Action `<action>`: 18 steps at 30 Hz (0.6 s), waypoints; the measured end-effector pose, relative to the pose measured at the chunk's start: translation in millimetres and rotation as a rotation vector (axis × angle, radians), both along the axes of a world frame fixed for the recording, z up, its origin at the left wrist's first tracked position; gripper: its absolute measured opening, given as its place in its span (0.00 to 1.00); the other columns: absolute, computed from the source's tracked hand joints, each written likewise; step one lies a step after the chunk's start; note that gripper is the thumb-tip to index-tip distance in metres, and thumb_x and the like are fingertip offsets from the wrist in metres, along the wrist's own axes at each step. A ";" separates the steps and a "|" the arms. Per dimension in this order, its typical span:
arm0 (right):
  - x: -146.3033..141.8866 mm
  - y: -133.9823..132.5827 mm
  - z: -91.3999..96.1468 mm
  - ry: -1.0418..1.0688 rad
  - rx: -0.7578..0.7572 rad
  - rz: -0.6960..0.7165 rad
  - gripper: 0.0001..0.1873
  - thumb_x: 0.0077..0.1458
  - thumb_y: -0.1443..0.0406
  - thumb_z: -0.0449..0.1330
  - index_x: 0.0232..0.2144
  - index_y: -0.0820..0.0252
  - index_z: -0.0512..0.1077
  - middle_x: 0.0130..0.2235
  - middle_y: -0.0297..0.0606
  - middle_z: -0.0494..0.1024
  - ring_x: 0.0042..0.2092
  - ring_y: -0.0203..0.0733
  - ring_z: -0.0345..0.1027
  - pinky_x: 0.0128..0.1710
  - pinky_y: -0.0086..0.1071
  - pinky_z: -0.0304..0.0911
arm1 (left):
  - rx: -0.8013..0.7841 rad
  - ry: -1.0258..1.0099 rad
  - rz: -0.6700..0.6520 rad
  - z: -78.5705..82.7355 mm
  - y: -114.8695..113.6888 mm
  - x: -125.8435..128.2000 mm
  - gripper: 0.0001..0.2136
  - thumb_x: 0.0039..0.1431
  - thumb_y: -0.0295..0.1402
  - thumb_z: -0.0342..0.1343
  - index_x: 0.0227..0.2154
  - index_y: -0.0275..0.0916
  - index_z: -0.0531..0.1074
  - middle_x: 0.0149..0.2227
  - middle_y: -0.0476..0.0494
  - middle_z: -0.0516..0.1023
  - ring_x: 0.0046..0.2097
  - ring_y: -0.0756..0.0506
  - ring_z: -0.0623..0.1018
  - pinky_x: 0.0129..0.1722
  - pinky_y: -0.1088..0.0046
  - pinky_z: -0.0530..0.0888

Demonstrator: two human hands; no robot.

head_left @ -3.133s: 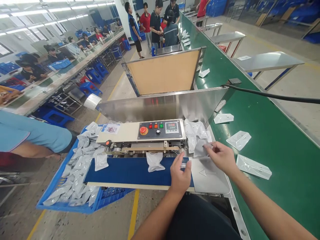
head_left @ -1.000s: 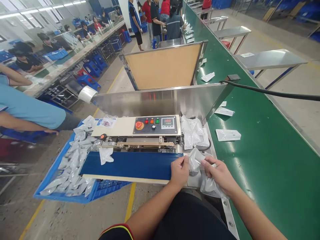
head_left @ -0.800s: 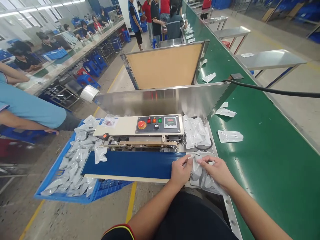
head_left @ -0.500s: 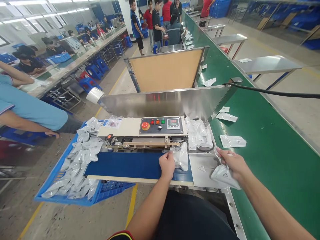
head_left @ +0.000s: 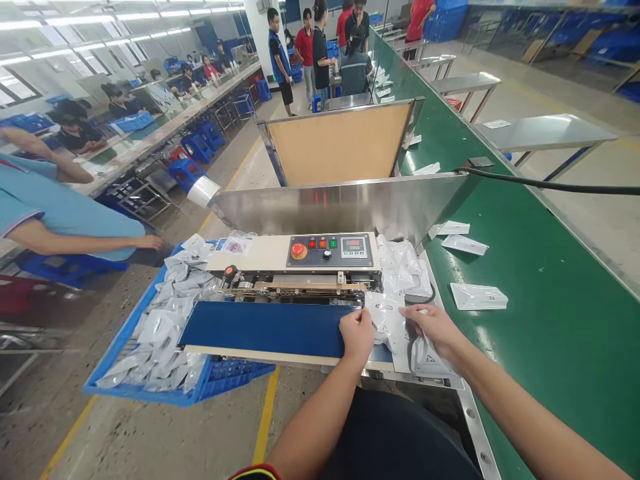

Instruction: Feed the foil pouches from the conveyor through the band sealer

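Factory packing line, not a home or shop. Long green conveyor belt running down the hall, sealing machine with buttons and temperature readout, blue crate heaped with silver pouches, seated workers along a long counter, blue stools, yellow floor line.

Our left hand sits knuckles up, fingers pinched together. Our right hand lies close beside it, fingers curled, both bare forearms stretched forward.

A crumpled translucent plastic pouch lies at the right end of the blue conveyor belt, a second pouch just beside it on its right.
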State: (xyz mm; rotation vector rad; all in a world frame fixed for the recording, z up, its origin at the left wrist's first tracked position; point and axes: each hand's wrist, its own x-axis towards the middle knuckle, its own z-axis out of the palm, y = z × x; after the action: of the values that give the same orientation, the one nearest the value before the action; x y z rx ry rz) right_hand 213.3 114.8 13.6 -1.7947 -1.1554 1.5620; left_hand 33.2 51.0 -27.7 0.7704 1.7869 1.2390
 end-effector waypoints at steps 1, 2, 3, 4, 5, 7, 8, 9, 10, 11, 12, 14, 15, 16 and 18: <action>-3.0 7.4 -1.3 -0.018 -0.010 0.013 0.25 0.37 0.46 0.79 0.25 0.58 0.77 0.20 0.32 0.70 0.23 0.36 0.57 0.27 0.33 0.54 | -0.015 -0.023 0.036 -3.3 4.4 -1.5 0.27 0.65 0.48 0.59 0.15 0.43 0.58 0.18 0.54 0.54 0.25 0.50 0.56 0.26 0.72 0.55; -7.6 13.8 -1.9 -0.031 -0.017 0.031 0.25 0.37 0.47 0.79 0.24 0.58 0.78 0.20 0.32 0.71 0.23 0.36 0.58 0.27 0.33 0.54 | -0.022 -0.049 0.071 -6.2 7.7 -4.2 0.27 0.64 0.49 0.60 0.14 0.43 0.59 0.17 0.54 0.55 0.25 0.50 0.58 0.25 0.72 0.56; -13.6 18.8 -1.9 -0.033 -0.024 0.056 0.25 0.38 0.47 0.80 0.24 0.58 0.78 0.20 0.32 0.72 0.24 0.36 0.58 0.27 0.33 0.55 | -0.023 -0.073 0.104 -8.4 9.7 -8.3 0.27 0.63 0.51 0.61 0.15 0.43 0.61 0.17 0.54 0.57 0.24 0.49 0.61 0.25 0.73 0.58; -20.1 22.3 -1.2 -0.027 -0.027 0.085 0.25 0.39 0.47 0.79 0.25 0.58 0.78 0.22 0.33 0.73 0.24 0.36 0.59 0.28 0.34 0.56 | -0.018 -0.093 0.134 -9.7 9.9 -14.1 0.27 0.63 0.53 0.62 0.15 0.42 0.64 0.17 0.53 0.59 0.25 0.49 0.64 0.25 0.73 0.60; -26.1 24.2 0.2 -0.015 -0.031 0.119 0.24 0.40 0.46 0.79 0.25 0.59 0.79 0.23 0.35 0.76 0.24 0.36 0.60 0.29 0.34 0.58 | -0.009 -0.108 0.157 -10.0 8.3 -21.6 0.27 0.63 0.54 0.62 0.16 0.41 0.68 0.17 0.52 0.63 0.25 0.48 0.67 0.26 0.74 0.63; -33.9 23.3 4.2 -0.001 -0.027 0.172 0.25 0.45 0.44 0.77 0.29 0.59 0.82 0.26 0.37 0.79 0.26 0.38 0.64 0.33 0.36 0.63 | 0.023 -0.114 0.198 -6.9 -1.4 -40.6 0.25 0.63 0.55 0.62 0.22 0.39 0.76 0.22 0.47 0.74 0.30 0.44 0.76 0.30 0.73 0.71; -34.8 20.8 6.8 -0.004 -0.016 0.182 0.26 0.47 0.43 0.76 0.32 0.60 0.84 0.27 0.38 0.81 0.28 0.40 0.68 0.36 0.37 0.65 | 0.053 -0.096 0.227 -3.6 -9.5 -50.8 0.24 0.64 0.55 0.62 0.28 0.37 0.81 0.28 0.43 0.80 0.35 0.42 0.80 0.34 0.71 0.76; -33.9 17.0 9.7 -0.010 0.003 0.184 0.28 0.50 0.42 0.75 0.36 0.59 0.85 0.27 0.38 0.82 0.31 0.43 0.72 0.39 0.38 0.68 | 0.093 -0.056 0.268 0.6 -19.4 -60.2 0.23 0.64 0.55 0.63 0.35 0.36 0.84 0.36 0.39 0.85 0.41 0.39 0.83 0.40 0.68 0.79; -31.9 12.1 13.0 -0.011 0.027 0.174 0.29 0.51 0.41 0.74 0.40 0.59 0.86 0.27 0.38 0.82 0.34 0.46 0.75 0.42 0.39 0.69 | 0.136 0.000 0.310 5.4 -30.3 -67.7 0.23 0.64 0.55 0.64 0.42 0.36 0.85 0.45 0.34 0.86 0.48 0.37 0.84 0.46 0.65 0.81; -29.8 6.2 16.8 0.005 0.049 0.155 0.31 0.51 0.40 0.74 0.43 0.58 0.86 0.29 0.39 0.84 0.37 0.49 0.78 0.45 0.40 0.71 | 0.174 0.060 0.339 10.5 -41.4 -72.2 0.24 0.64 0.54 0.65 0.47 0.37 0.85 0.52 0.32 0.85 0.53 0.35 0.84 0.51 0.63 0.81; -28.5 -0.4 21.0 0.045 0.070 0.131 0.33 0.50 0.39 0.75 0.46 0.58 0.86 0.32 0.41 0.85 0.40 0.51 0.80 0.47 0.41 0.72 | 0.200 0.102 0.334 15.6 -51.6 -73.1 0.24 0.65 0.54 0.65 0.50 0.38 0.85 0.56 0.30 0.84 0.56 0.35 0.83 0.54 0.61 0.81; -31.4 -14.1 30.4 0.177 0.093 0.107 0.34 0.49 0.38 0.76 0.46 0.57 0.86 0.40 0.45 0.88 0.43 0.55 0.83 0.49 0.44 0.75 | 0.212 0.058 0.187 24.7 -65.4 -63.4 0.25 0.65 0.55 0.65 0.50 0.38 0.85 0.54 0.29 0.85 0.55 0.34 0.84 0.54 0.59 0.81; -35.8 -20.5 34.8 0.247 0.105 0.105 0.34 0.48 0.38 0.76 0.44 0.57 0.86 0.43 0.47 0.88 0.44 0.56 0.83 0.50 0.46 0.76 | 0.210 -0.029 0.061 28.3 -67.8 -53.7 0.25 0.65 0.55 0.66 0.51 0.37 0.85 0.52 0.30 0.86 0.53 0.35 0.85 0.53 0.60 0.82; -41.7 -26.1 38.2 0.303 0.125 0.111 0.33 0.48 0.38 0.76 0.42 0.57 0.86 0.45 0.48 0.88 0.46 0.57 0.84 0.52 0.47 0.76 | 0.208 -0.134 -0.062 31.2 -67.2 -42.2 0.27 0.65 0.55 0.66 0.52 0.36 0.85 0.49 0.31 0.87 0.50 0.35 0.86 0.52 0.60 0.82; -54.6 -34.3 40.2 0.356 0.208 0.120 0.32 0.50 0.37 0.75 0.42 0.56 0.86 0.48 0.48 0.88 0.52 0.59 0.83 0.58 0.48 0.74 | 0.206 -0.299 -0.193 34.8 -58.6 -19.0 0.29 0.64 0.55 0.68 0.56 0.34 0.84 0.45 0.32 0.88 0.45 0.37 0.87 0.48 0.62 0.83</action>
State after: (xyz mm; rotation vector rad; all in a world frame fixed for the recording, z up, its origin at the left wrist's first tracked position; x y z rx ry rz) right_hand 158.7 80.5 53.7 -1.2730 -1.2143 1.6749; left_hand 14.2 -7.5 7.1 0.8048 1.3284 1.3425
